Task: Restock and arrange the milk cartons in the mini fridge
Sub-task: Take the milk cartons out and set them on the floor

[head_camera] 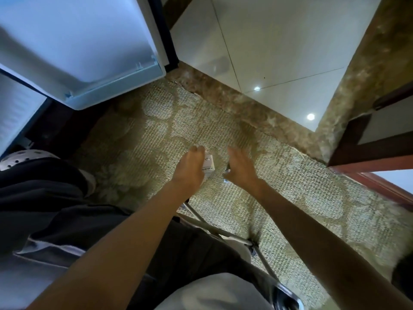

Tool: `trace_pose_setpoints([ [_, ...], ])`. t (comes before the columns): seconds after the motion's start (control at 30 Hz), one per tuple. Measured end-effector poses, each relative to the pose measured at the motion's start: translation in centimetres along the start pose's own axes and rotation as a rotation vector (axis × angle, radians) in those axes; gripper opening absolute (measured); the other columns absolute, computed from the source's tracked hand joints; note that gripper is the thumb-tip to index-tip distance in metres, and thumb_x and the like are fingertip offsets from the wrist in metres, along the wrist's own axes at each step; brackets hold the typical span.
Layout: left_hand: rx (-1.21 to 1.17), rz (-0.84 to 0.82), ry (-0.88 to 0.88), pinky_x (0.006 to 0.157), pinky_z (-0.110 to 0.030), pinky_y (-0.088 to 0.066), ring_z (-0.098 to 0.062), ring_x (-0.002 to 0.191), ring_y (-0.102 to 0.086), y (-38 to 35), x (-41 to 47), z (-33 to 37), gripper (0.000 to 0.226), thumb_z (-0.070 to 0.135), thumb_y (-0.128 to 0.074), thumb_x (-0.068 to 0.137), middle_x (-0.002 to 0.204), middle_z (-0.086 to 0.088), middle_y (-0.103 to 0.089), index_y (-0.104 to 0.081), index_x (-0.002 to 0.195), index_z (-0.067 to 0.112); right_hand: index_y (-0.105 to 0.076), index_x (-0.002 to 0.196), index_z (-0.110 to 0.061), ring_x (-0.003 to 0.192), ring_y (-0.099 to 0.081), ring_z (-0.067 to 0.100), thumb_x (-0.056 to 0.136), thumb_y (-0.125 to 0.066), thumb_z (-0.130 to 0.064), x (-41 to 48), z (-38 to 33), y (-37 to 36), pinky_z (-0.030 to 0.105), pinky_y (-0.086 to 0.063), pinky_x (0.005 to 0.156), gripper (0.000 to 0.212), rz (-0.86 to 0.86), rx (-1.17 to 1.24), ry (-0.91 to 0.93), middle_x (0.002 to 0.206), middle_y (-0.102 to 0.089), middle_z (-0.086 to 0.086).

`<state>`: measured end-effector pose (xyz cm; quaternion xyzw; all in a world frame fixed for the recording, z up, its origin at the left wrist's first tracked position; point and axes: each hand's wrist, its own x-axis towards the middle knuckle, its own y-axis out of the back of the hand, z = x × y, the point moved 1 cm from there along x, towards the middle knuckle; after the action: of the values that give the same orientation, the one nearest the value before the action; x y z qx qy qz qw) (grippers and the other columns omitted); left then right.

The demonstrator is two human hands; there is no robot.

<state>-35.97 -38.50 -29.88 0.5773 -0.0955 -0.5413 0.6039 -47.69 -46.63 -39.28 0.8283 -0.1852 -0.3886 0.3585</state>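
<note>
A small white milk carton [209, 166] stands on the patterned carpet, and my left hand [190, 170] reaches down over it with fingers curled round its left side. A few centimetres to the right, my right hand [241, 167] is stretched out with fingers straight, palm facing the carton. A second small carton [226, 175] shows as a dark-and-white edge under that palm; whether the hand touches it is unclear. The mini fridge door [89, 52] hangs open at upper left, its white inner side and bottom shelf rim [116, 86] in view.
The fridge body [15, 113] is at the far left edge. A brown marble threshold [257, 113] separates the carpet from white floor tiles [279, 45]. A wooden door frame [366, 153] stands at the right. Metal stool legs [225, 234] and my dark-trousered knees are below.
</note>
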Motion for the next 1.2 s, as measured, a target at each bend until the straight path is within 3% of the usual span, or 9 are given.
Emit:
trace_pose_setpoints([
  [0.1, 0.003, 0.067, -0.036, 0.078, -0.024, -0.050, -0.026, 0.099, -0.059, 0.1, 0.3, 0.1, 0.043, -0.008, -0.058, 0.085, 0.121, -0.016, -0.051, -0.044, 0.124, 0.002, -0.028, 0.144, -0.015, 0.109, -0.055, 0.022, 0.079, -0.069, -0.006, -1.5, -3.5, 4.2, 0.041, -0.048, 0.097, 0.077, -0.027, 0.233, 0.225, 0.148, -0.034, 0.003],
  [0.17, -0.013, 0.079, -0.063, 0.075, -0.021, -0.043, -0.025, 0.100, -0.057, 0.4, 0.5, 0.3, 0.043, -0.011, -0.054, 0.085, 0.121, -0.015, -0.050, -0.045, 0.125, 0.002, -0.037, 0.139, -0.015, 0.089, -0.054, 0.014, 0.080, -0.065, 0.001, -1.9, -4.4, 5.3, 0.036, -0.052, 0.086, 0.067, -0.053, 0.237, 0.323, 0.137, -0.047, 0.003],
  [0.3, -0.044, 0.098, -0.074, 0.076, -0.024, -0.047, -0.025, 0.095, -0.057, 1.0, 1.2, 0.8, 0.036, -0.009, -0.056, 0.085, 0.117, -0.014, -0.050, -0.046, 0.117, 0.005, -0.044, 0.127, -0.010, 0.082, -0.054, 0.008, 0.076, -0.066, 0.001, -0.8, -4.2, 5.0, 0.019, -0.047, 0.066, 0.057, -0.114, 0.218, 0.364, 0.115, -0.058, 0.004],
  [0.37, -0.058, 0.115, -0.088, 0.073, -0.024, -0.050, -0.022, 0.086, -0.054, 0.9, 1.5, 1.1, 0.034, -0.006, -0.056, 0.086, 0.115, -0.015, -0.051, -0.044, 0.115, 0.006, -0.046, 0.117, -0.006, 0.082, -0.060, 0.016, 0.078, -0.067, 0.000, -0.1, -3.9, 5.0, 0.026, -0.052, 0.066, 0.045, -0.082, 0.207, 0.347, 0.109, -0.063, 0.010],
  [0.53, -0.148, 0.136, -0.049, 0.069, -0.027, -0.053, -0.019, 0.079, -0.051, 1.7, 1.7, 0.8, 0.039, -0.004, -0.048, 0.091, 0.113, -0.016, -0.052, -0.037, 0.126, 0.008, -0.045, 0.119, -0.006, 0.086, -0.066, 0.022, 0.083, -0.064, -0.001, 1.9, -1.6, 4.0, 0.010, -0.044, 0.052, 0.041, 0.024, 0.223, 0.153, 0.113, -0.064, 0.016],
  [0.73, -0.160, 0.136, 0.040, 0.067, -0.032, -0.054, -0.024, 0.086, -0.060, 2.0, 1.7, -0.8, 0.044, -0.002, -0.043, 0.093, 0.111, -0.014, -0.057, -0.033, 0.134, 0.010, -0.042, 0.125, 0.000, 0.097, -0.065, 0.030, 0.085, -0.064, -0.005, 3.8, 1.5, 1.4, 0.017, -0.042, 0.053, 0.046, 0.140, 0.348, -0.162, 0.115, -0.062, 0.020],
  [0.87, -0.167, 0.098, 0.047, 0.063, -0.034, -0.052, -0.022, 0.077, -0.056, 1.1, 1.5, -0.9, 0.048, -0.001, -0.041, 0.094, 0.102, -0.008, -0.056, -0.027, 0.138, 0.010, -0.039, 0.126, 0.003, 0.112, -0.056, 0.033, 0.087, -0.060, -0.005, 4.7, 2.6, -0.5, 0.023, -0.039, 0.071, 0.045, 0.100, 0.352, -0.338, 0.126, -0.051, 0.021],
  [1.07, -0.166, 0.041, 0.100, 0.076, -0.036, -0.048, -0.018, 0.074, -0.051, 0.9, 1.1, -2.1, 0.053, -0.004, -0.042, 0.093, 0.102, -0.015, -0.059, -0.023, 0.141, 0.007, -0.034, 0.130, 0.000, 0.116, -0.054, 0.035, 0.086, -0.063, -0.004, 5.0, 2.6, -1.3, 0.028, -0.042, 0.075, 0.053, 0.011, 0.306, -0.373, 0.128, -0.049, 0.023],
  [1.2, -0.167, 0.006, 0.078, 0.071, -0.031, -0.047, -0.020, 0.084, -0.053, 1.9, 0.8, -2.8, 0.045, 0.003, -0.044, 0.094, 0.109, -0.018, -0.057, -0.032, 0.138, 0.003, -0.039, 0.131, 0.000, 0.119, -0.051, 0.032, 0.080, -0.071, -0.016, 4.7, 1.3, 0.2, 0.039, -0.046, 0.096, 0.063, -0.024, 0.161, -0.337, 0.130, -0.049, 0.019],
])
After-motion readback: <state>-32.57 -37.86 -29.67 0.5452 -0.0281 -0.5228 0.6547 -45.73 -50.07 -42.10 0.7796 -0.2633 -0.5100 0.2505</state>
